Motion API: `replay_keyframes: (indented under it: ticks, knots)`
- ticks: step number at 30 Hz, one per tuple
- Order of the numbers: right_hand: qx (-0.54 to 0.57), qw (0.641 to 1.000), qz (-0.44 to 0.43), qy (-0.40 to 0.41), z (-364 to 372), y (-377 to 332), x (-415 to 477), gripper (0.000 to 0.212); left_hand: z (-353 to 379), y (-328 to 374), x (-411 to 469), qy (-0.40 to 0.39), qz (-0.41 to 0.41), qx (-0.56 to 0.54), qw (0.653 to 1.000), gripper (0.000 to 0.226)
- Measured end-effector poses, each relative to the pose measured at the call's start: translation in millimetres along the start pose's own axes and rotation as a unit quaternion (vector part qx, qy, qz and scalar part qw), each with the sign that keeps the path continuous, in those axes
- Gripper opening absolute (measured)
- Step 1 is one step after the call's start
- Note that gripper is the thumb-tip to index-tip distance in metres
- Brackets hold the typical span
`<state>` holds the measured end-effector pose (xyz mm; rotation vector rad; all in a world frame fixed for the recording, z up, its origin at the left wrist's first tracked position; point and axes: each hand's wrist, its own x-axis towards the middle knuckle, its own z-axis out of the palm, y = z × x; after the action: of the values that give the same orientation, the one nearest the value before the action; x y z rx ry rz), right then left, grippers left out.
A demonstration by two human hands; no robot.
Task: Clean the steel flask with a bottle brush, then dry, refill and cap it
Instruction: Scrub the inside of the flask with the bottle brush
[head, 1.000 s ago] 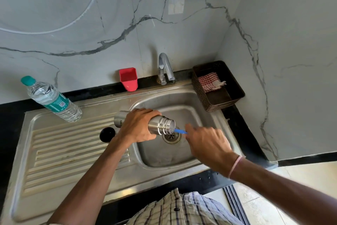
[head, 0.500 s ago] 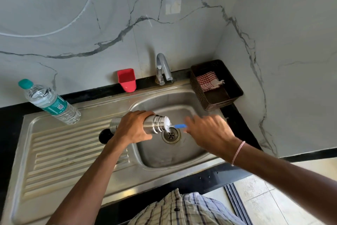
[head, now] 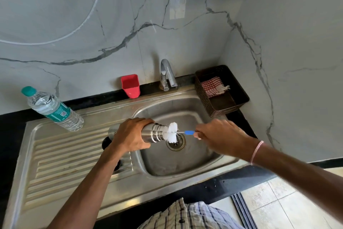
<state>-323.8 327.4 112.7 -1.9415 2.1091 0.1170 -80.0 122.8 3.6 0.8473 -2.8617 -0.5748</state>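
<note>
Head view: steel flask [head: 155,133] held sideways over sink [head: 185,162].
Left hand [head: 130,136] curled round flask; right hand [head: 220,136] pinched bottle brush [head: 172,132] handle, bristles at mouth.

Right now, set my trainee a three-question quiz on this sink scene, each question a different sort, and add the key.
1. Which hand grips the flask? A) left B) right C) both
2. True or false: white bristles of the brush show outside the flask's mouth.
3. Fill the gap: the checked cloth lies in the brown ____.
Key: 1 A, the left hand. 2 true. 3 basket.
</note>
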Motion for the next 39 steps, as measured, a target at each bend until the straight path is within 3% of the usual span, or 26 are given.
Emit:
replay_keyframes:
  ticks: [2,4,7,8,10,13,15,17,19,21,23,25,26,27,28,29,30,31,32,34,36,39]
  knots:
    - [-0.177,0.977,-0.054,0.108,2,-7,-9,0.008,-4,1,1,0.009,-0.021,-0.017,1.0,0.068]
    - [-0.214,0.964,-0.071,0.141,0,-11,-13,0.02,-6,1,0,0.005,-0.029,-0.025,0.999,0.067]
    - [-0.041,0.997,0.021,0.064,-1,-14,-6,0.007,-3,5,-1,-0.008,-0.016,-0.028,0.999,0.065]
    - [0.048,0.997,0.052,0.012,0,-15,-3,0.017,-1,7,-1,-0.007,-0.009,-0.028,1.0,0.065]
    - [0.237,0.962,0.107,-0.087,-1,-15,5,0.032,3,9,-1,0.001,0.0,-0.024,1.0,0.066]
    - [0.313,0.93,0.158,-0.105,-2,-12,12,0.034,2,12,2,0.023,-0.004,-0.019,1.0,0.065]
    - [0.231,0.959,0.16,-0.047,2,-17,7,0.028,-1,12,3,0.023,-0.001,-0.002,1.0,0.066]
    - [-0.004,0.992,0.092,0.082,12,-20,-2,0.016,-5,11,4,0.017,0.003,0.011,1.0,0.069]
    - [-0.187,0.967,-0.004,0.173,18,-20,-10,0.01,-9,11,4,0.015,-0.007,0.001,1.0,0.069]
    - [-0.228,0.955,-0.029,0.185,20,-15,-13,0.02,-11,11,5,0.016,-0.009,-0.001,1.0,0.069]
    - [-0.176,0.977,-0.001,0.122,15,-17,-13,0.019,-11,13,6,0.013,-0.003,0.004,1.0,0.069]
    - [0.0,0.997,0.064,0.037,8,-24,-8,0.016,-8,18,7,0.015,0.013,0.003,1.0,0.071]
    - [0.141,0.985,0.095,-0.028,5,-27,-4,0.023,-6,21,8,0.018,0.027,0.001,0.999,0.072]
    - [0.284,0.945,0.131,-0.099,3,-26,0,0.028,-4,24,8,0.02,0.043,0.001,0.999,0.072]
    - [0.381,0.9,0.161,-0.139,-1,-27,3,0.031,-4,27,10,0.019,0.055,0.005,0.998,0.071]
    - [0.404,0.885,0.176,-0.152,-2,-28,4,0.032,-5,28,11,0.015,0.058,0.012,0.998,0.071]
    - [0.351,0.913,0.164,-0.126,0,-27,3,0.03,-6,28,12,0.013,0.055,0.017,0.998,0.071]
    - [0.21,0.967,0.128,-0.064,4,-28,1,0.025,-6,28,13,0.007,0.045,0.019,0.999,0.071]
    - [0.029,0.996,0.083,0.017,10,-28,-2,0.017,-7,27,14,0.0,0.033,0.015,0.999,0.071]
    - [-0.18,0.976,-0.014,0.12,16,-35,-8,0.014,-7,26,14,-0.007,0.001,-0.014,1.0,0.072]
    - [-0.233,0.963,-0.051,0.127,14,-40,-10,0.019,-6,26,14,-0.01,-0.005,-0.027,1.0,0.073]
    - [-0.11,0.993,-0.01,0.039,11,-43,-10,0.029,-2,25,11,-0.022,0.014,-0.005,1.0,0.073]
